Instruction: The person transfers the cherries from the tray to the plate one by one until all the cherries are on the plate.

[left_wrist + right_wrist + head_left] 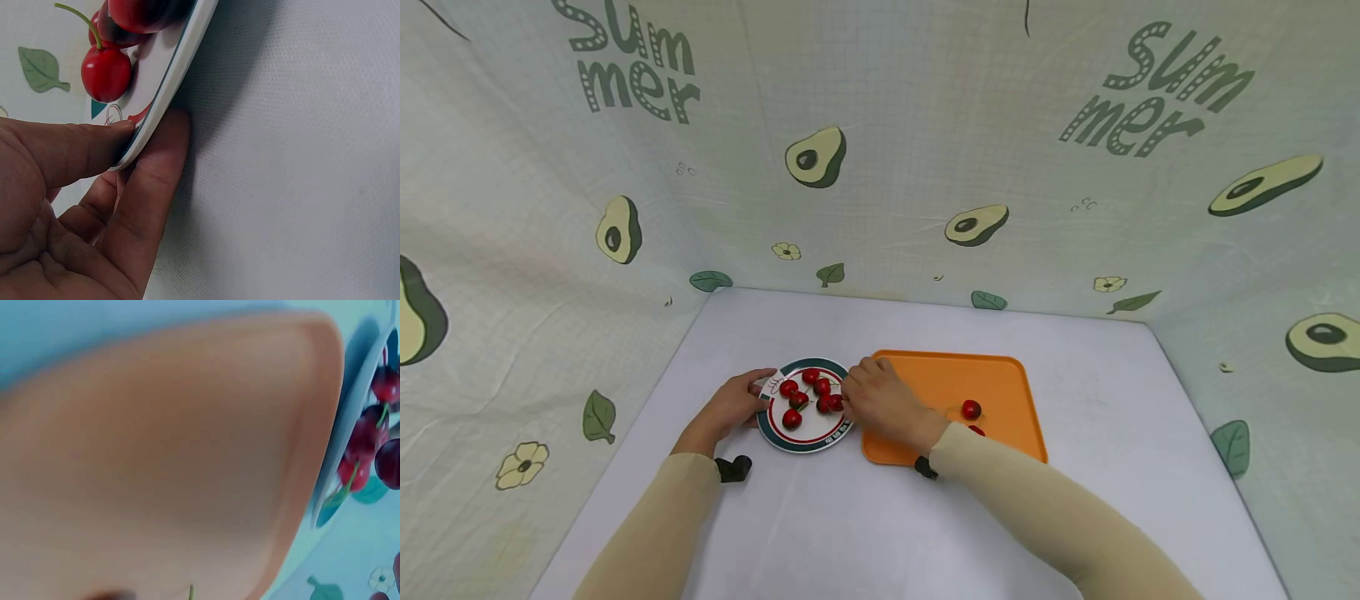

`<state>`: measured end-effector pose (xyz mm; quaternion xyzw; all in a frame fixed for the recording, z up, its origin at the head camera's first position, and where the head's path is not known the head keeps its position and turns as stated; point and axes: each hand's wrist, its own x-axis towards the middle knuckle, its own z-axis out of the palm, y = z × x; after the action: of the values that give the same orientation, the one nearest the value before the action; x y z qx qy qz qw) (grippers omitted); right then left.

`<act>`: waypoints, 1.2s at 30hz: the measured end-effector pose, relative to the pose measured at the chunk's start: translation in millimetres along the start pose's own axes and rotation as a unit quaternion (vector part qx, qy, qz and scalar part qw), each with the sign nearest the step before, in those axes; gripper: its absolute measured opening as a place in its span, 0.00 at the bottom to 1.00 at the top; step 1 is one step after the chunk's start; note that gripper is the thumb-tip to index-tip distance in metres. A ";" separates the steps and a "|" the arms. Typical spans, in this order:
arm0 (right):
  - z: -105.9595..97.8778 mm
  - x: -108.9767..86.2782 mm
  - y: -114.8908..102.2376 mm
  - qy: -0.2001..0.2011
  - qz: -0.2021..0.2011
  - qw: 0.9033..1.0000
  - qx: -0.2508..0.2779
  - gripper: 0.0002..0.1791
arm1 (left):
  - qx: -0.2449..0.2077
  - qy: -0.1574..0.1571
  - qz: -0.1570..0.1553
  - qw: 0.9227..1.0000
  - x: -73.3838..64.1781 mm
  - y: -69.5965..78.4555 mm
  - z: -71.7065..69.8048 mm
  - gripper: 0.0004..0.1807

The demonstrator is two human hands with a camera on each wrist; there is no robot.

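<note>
My left hand (735, 403) grips the left rim of a round plate (808, 446), white with a dark green border. In the left wrist view the thumb (81, 147) lies on top of the rim and a finger is underneath. Several red cherries (792, 418) sit on the plate, some with green stems. My right hand (883, 402) is over the plate's right edge with its fingers curled. A dark cherry (389, 464) hangs by that hand in the right wrist view, above the plate; the hold on it, perhaps by its stem, is out of sight.
An orange tray (955, 371) lies right of the plate, partly under my right forearm. On it are a cherry (971, 409) and another red cherry (977, 430) half hidden by the sleeve. A cloth printed with avocados (816, 157) hangs behind the white table (820, 533).
</note>
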<state>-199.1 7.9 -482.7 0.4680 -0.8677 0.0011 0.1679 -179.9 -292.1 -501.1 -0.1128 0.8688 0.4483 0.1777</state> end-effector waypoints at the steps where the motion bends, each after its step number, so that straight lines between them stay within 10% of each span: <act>1: 0.4 0.8 -2.9 -0.001 -0.005 1.000 -0.001 0.10 | 0.000 0.000 0.000 1.000 0.0 -0.1 0.0 0.36; 36: 30.7 26.6 -29.4 -0.042 0.009 0.999 0.002 0.14 | -0.007 -0.001 -0.016 1.000 1.4 -0.3 1.6 0.36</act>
<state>-197.6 -35.1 -508.5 0.4602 -0.8780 -0.0158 0.1304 -180.7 -291.0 -502.7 -0.1272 0.8636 0.4517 0.1847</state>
